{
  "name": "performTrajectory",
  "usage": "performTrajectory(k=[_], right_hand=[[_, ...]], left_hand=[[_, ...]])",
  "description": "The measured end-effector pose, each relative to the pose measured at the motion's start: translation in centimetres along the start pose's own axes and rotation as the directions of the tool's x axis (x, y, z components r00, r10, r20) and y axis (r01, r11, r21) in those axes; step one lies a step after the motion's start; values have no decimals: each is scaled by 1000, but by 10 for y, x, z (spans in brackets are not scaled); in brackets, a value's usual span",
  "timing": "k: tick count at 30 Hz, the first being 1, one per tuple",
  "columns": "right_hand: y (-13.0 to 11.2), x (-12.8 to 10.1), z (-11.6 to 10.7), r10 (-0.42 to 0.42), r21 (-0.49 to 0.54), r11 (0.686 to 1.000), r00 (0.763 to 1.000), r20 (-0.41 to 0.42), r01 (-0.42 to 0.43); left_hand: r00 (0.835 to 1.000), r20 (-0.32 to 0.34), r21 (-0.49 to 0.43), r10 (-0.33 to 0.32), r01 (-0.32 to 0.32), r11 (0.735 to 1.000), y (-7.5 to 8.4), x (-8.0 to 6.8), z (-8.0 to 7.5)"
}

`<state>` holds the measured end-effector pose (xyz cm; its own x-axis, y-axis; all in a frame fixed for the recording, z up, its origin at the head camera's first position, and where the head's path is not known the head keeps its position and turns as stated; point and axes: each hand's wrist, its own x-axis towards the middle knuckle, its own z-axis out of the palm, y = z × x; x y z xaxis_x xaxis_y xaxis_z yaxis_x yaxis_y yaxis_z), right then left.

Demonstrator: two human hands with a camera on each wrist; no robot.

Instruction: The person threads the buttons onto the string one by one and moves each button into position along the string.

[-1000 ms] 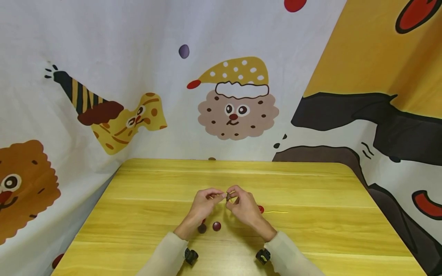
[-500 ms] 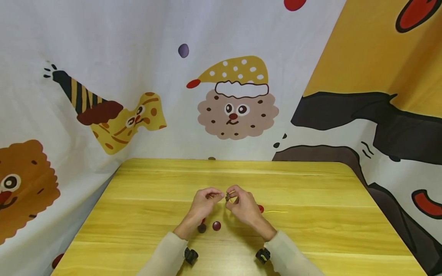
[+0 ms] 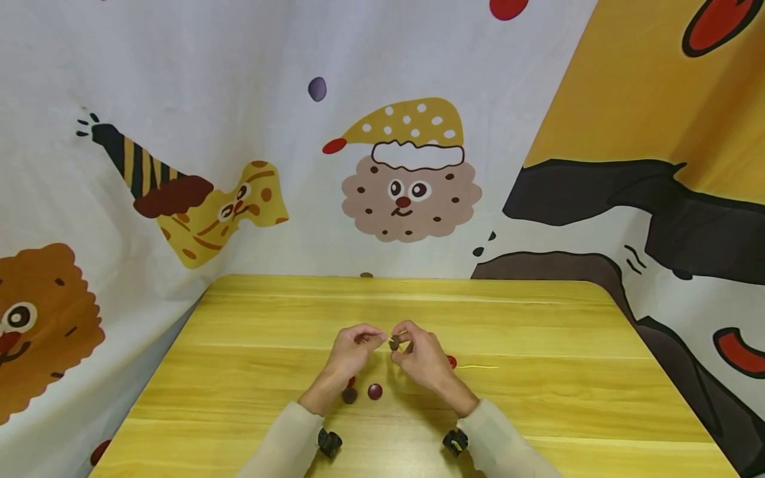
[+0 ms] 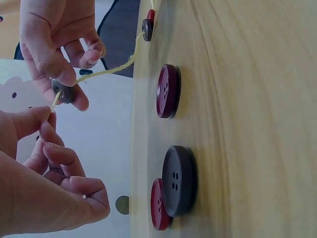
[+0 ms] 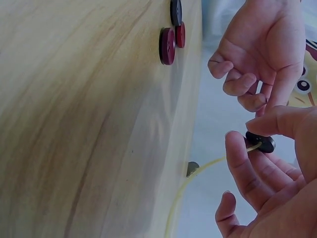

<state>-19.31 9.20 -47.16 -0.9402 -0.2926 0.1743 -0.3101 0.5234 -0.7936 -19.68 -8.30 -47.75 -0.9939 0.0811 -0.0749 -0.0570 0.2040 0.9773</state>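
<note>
My right hand (image 3: 421,355) pinches a small dark button (image 4: 62,91) between thumb and fingers, raised over the table. Yellow string (image 4: 111,70) passes through a hole in this button. On its other side, the thumb and index finger of my left hand (image 3: 351,353) pinch the short end of string that sticks out. From the button the string runs down to another dark button (image 4: 147,29), which has a red button (image 4: 151,16) right behind it on the table. In the right wrist view the held button (image 5: 260,142) is tilted, its string trailing downward.
Near my left wrist lie a maroon button (image 3: 375,392), a large dark button (image 3: 349,396) and a red button (image 4: 159,204) partly under the dark one. The string's tail (image 3: 478,366) lies on the wooden table (image 3: 538,411) to the right. A printed cloth (image 3: 269,99) hangs behind.
The button in my right hand has turned so more of its face shows, and yellow string now shows between it and my left fingertips. Both arms have stayed nearly in place.
</note>
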Motion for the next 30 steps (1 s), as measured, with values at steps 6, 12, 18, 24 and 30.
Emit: performTrajectory(k=[6,12,18,24,30], right_hand=[[1,1,-2,-2,-2,1000,1000,6,2],[1,1,-4,-3,-14,1000,1000,16,3],[2,0,-5,-10,-38,999,1000,8,11],[3,0,-6,-12,-50,999,1000,4,12],[3,0,-6,-24,-58,998,1000,7,24]], left_hand=[[1000,-5,3,10,-10,1000,0,-1,-2],[1000,3,-4,13,-13,1000,1,-1,-5],[1000,3,-3,5,-5,1000,0,0,-6],[999,-19,-1,27,-27,1000,0,-1,-6],[1000,-19,-5,24,-24,1000,0,-2,-7]])
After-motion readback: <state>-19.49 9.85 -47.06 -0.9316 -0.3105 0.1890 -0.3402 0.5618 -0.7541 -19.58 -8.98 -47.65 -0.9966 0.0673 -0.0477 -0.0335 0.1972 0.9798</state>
